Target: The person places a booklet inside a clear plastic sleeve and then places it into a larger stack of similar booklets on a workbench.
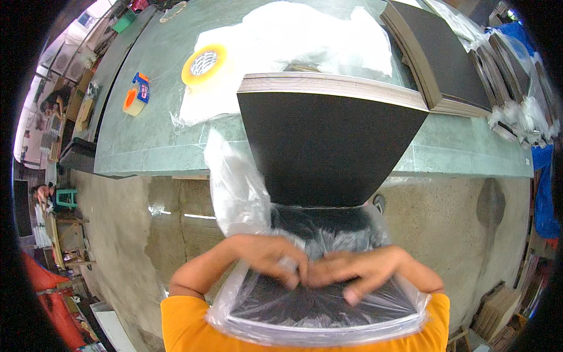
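A tall stack of flat black boards with pale edges [328, 146] leans off the near edge of the grey-green worktable [146, 141] toward the person, its lower end tucked inside a clear, crinkled plastic bag [240, 188]. The bag covers only that near end; a loose flap of it stands up at the stack's left side, and the far end, which rests on the table edge, is bare.

Both hands lie on top of the bagged end, close to the person's chest. The left hand [267, 255] has its fingers curled together, pinching a gather of film, and the right hand [366, 270] presses beside it with fingers bunched on the same plastic; their fingertips meet at the middle. Whether either grip is tight cannot be told through the blur.

To do this well, the film seems best drawn evenly from both sides, so that the bag slides along the stack without snagging on the board corners or tearing, and the stack should stay square so no board slips out.

On the table's left part lie a roll of clear tape with a yellow core [203, 63] and an orange tape dispenser [136, 97]; a heap of white plastic sheeting [305, 41] lies behind the stack, and another pile of dark boards [446, 64] sits at the far right corner.
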Demonstrator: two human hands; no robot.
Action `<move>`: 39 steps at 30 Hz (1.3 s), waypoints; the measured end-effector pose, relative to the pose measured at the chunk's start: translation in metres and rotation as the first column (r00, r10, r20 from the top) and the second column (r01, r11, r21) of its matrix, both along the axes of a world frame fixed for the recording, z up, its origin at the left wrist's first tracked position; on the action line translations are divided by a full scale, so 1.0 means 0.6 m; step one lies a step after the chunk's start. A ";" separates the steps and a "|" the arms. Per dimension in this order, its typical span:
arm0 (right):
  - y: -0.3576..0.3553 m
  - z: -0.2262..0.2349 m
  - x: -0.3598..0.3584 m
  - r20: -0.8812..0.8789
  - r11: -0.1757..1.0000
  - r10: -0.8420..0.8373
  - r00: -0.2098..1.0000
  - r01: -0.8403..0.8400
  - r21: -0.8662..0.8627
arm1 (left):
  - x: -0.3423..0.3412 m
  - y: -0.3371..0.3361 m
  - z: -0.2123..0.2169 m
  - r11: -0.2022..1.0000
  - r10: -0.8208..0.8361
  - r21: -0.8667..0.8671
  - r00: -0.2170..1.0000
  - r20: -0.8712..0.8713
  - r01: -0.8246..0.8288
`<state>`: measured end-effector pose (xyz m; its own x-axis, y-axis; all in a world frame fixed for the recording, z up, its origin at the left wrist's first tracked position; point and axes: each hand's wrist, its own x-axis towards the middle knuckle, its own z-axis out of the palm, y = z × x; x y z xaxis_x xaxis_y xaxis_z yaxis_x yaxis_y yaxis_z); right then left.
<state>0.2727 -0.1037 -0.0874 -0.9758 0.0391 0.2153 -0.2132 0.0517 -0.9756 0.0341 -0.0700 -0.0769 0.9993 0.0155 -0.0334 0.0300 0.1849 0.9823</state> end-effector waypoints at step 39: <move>0.121 0.064 0.047 0.370 0.292 -0.851 0.373 0.921 -0.259 | 0.067 0.098 0.132 0.173 0.859 0.685 0.449 0.246 -0.707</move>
<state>0.3010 -0.0312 -0.0490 -0.3041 0.9357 -0.1788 -0.1413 -0.2300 -0.9629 0.0742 -0.0110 0.0022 0.4193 0.8773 0.2333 0.4193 -0.4151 0.8074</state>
